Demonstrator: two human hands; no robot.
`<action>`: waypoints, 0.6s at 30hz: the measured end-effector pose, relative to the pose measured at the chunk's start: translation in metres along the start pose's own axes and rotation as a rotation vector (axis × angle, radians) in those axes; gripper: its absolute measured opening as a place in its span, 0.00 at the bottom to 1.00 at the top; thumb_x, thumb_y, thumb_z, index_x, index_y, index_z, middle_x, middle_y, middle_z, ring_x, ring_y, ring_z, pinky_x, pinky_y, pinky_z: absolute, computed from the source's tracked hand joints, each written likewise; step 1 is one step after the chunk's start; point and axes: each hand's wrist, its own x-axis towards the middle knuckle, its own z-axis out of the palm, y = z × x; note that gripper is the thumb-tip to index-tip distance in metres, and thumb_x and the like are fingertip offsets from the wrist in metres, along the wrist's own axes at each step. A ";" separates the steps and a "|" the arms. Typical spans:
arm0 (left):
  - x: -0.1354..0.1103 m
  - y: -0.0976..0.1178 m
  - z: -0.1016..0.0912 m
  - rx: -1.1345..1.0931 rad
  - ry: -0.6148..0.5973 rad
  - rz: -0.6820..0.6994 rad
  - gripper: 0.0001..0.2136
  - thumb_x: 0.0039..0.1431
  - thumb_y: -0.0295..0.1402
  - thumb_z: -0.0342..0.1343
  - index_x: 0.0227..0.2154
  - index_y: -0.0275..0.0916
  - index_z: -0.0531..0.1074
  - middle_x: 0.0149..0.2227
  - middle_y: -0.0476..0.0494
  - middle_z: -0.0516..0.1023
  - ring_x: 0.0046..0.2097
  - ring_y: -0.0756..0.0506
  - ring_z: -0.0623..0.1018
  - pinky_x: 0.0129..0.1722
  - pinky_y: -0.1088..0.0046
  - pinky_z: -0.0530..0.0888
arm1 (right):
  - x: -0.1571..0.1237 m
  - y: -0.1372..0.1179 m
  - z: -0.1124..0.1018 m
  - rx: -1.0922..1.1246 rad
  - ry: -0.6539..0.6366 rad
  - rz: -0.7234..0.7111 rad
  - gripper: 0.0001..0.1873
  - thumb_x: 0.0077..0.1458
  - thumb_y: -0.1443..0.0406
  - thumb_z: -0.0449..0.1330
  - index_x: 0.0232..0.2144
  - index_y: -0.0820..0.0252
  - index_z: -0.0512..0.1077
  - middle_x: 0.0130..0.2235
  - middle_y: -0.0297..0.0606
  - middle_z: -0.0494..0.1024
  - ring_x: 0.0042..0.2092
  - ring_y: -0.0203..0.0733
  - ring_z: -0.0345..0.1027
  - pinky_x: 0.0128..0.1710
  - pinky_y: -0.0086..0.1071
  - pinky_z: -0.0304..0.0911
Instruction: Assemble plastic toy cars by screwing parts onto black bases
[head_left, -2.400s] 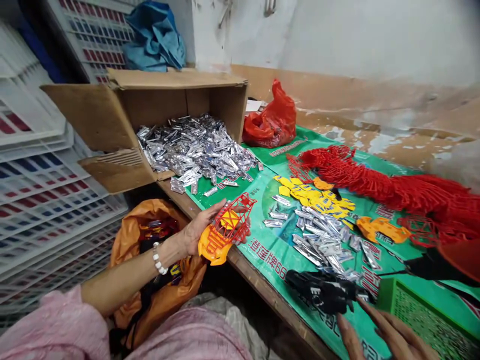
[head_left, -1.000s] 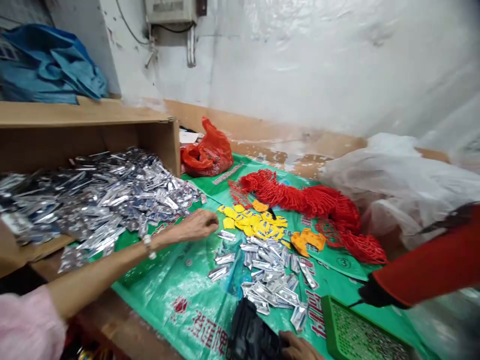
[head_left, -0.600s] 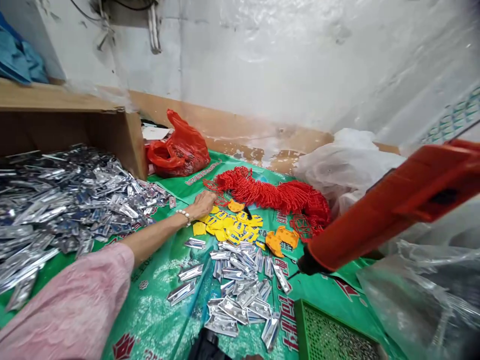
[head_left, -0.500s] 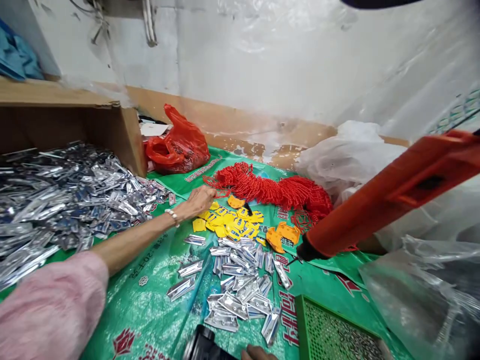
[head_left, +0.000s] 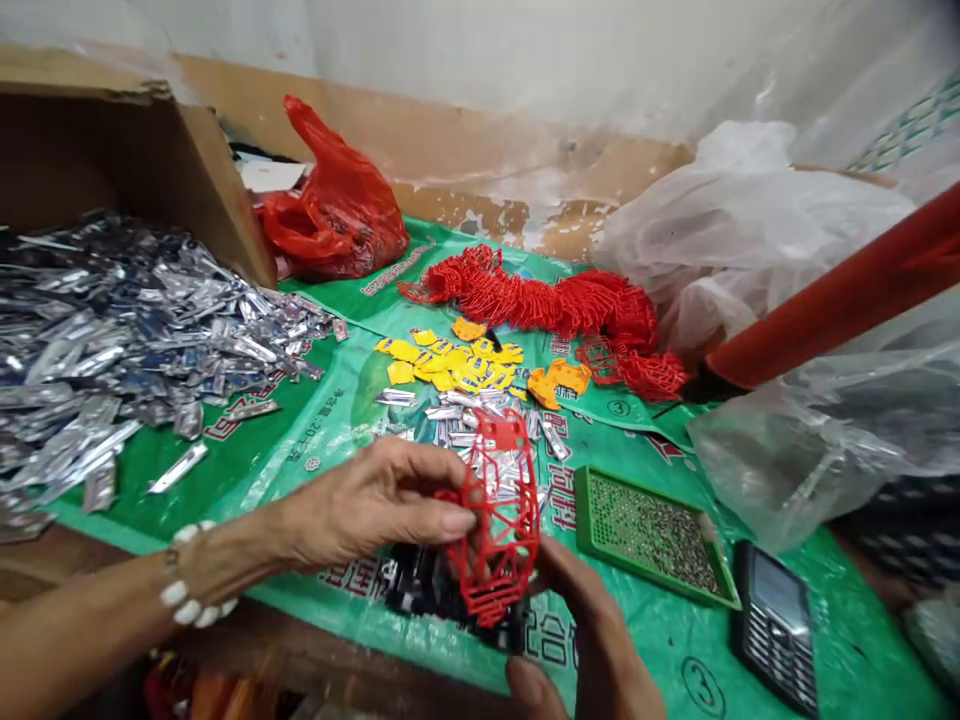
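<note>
Head view: from here I see the left hand [head_left: 367, 505], thumb and fingers nearly closed, pinching a red plastic lattice frame [head_left: 501, 535] at its fingertips' three o'clock. The right hand [head_left: 600, 630], thumb and fingers spread wide, has it at eleven o'clock; whether they touch, I can't tell. A black plastic piece [head_left: 416, 582] lies at the frame's seven o'clock.

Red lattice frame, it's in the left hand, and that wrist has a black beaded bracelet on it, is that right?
Not quite: the beaded bracelet is white, not black, as the head view shows. The red lattice frame is in the left hand, and the bracelet is on that wrist.
</note>
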 end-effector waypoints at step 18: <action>-0.039 -0.057 0.017 0.751 0.298 0.343 0.18 0.62 0.36 0.60 0.53 0.39 0.74 0.51 0.40 0.80 0.53 0.39 0.77 0.57 0.60 0.72 | 0.022 -0.016 -0.032 -0.157 -0.006 -0.015 0.17 0.55 0.56 0.66 0.44 0.55 0.73 0.43 0.41 0.79 0.44 0.45 0.76 0.47 0.40 0.74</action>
